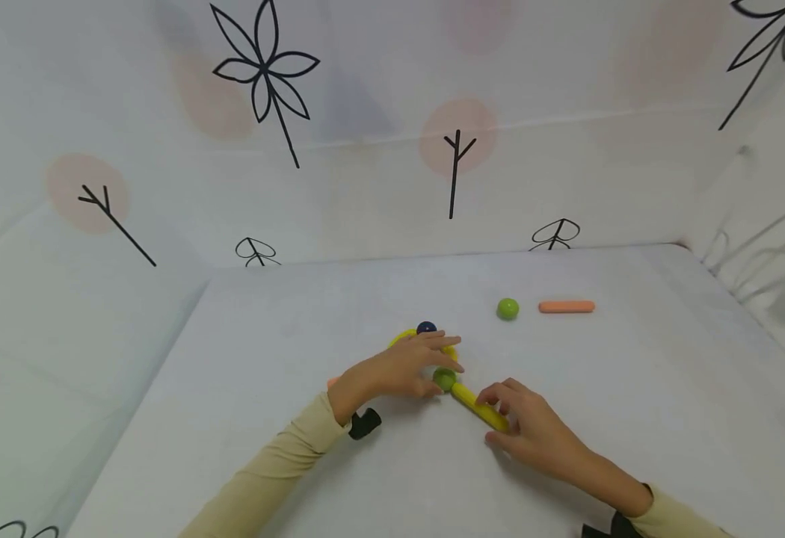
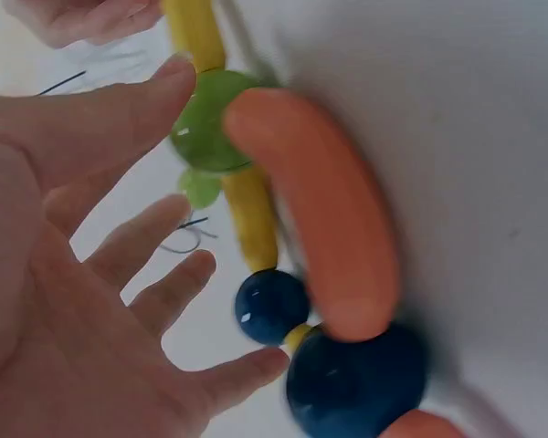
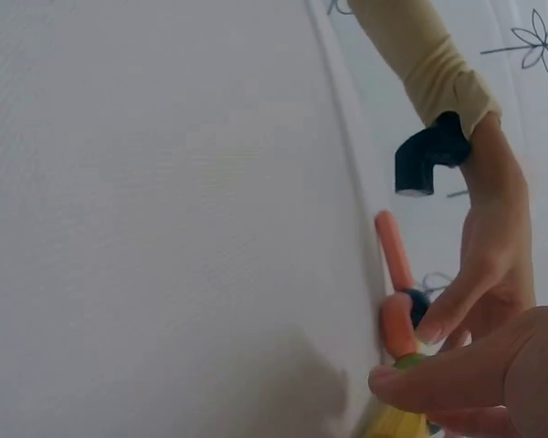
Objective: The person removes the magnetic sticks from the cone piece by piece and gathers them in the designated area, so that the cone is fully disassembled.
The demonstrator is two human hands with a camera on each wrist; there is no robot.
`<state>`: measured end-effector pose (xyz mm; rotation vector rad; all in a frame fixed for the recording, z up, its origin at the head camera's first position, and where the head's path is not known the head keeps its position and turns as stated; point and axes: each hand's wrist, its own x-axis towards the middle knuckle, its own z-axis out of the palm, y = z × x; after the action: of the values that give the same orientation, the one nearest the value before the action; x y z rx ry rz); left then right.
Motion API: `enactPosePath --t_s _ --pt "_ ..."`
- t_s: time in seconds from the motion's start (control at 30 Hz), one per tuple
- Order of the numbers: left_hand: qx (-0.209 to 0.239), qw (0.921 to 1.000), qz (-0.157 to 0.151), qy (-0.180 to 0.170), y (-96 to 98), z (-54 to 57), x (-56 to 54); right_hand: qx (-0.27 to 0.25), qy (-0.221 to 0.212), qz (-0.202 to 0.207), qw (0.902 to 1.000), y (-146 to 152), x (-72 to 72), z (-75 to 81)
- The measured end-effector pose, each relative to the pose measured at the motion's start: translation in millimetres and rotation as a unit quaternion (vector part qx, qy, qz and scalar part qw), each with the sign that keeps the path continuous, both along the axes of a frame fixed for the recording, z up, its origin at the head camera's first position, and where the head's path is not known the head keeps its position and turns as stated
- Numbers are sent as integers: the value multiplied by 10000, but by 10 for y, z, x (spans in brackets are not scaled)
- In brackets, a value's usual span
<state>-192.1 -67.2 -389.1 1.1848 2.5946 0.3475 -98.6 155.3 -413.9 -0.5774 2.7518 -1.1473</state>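
Note:
My left hand (image 1: 399, 368) reaches over a joined shape of coloured rods and balls, its thumb and a finger about a green ball (image 1: 444, 379). In the left wrist view the thumb tip lies against that green ball (image 2: 210, 128), while the other fingers stretch out. My right hand (image 1: 534, 426) pinches a straight yellow rod (image 1: 469, 401), whose far end meets the green ball. A curved orange rod (image 2: 333, 214) runs from the green ball to a dark blue ball (image 2: 356, 379). A curved yellow rod (image 2: 251, 219) leads to another blue ball (image 2: 272, 307). The left hand hides part of the shape.
On the white table (image 1: 635, 388), a loose green ball (image 1: 508, 308) and a straight orange rod (image 1: 566, 307) lie at the back right. Patterned white cloth (image 1: 365, 187) rises behind the table. Dark camera mounts (image 1: 364, 424) sit at both wrists.

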Motion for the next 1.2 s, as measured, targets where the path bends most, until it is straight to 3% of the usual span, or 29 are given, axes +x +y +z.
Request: enactPosePath --t_s 0.1,0.33,0.47,0.73,0.97,1.2 --pt "16 9997 -222 -29 8 -74 -18 42 89 -180 9998 0 -30 -55" --pt "-173 9985 295 431 49 -137 10 -413 737 -510 9951 63 -89 -154" --pt "-125 9975 509 477 64 -155 18 -600 917 -502 9927 99 -103 -171" --pt "82 9965 769 305 78 -189 15 -610 872 -598 9925 103 -88 -175" --pt "119 9961 819 294 78 -188 6 -584 764 -934 9910 114 -12 -162" --pt "140 9966 774 237 31 -188 -21 -708 752 -1125 9883 332 52 -172"
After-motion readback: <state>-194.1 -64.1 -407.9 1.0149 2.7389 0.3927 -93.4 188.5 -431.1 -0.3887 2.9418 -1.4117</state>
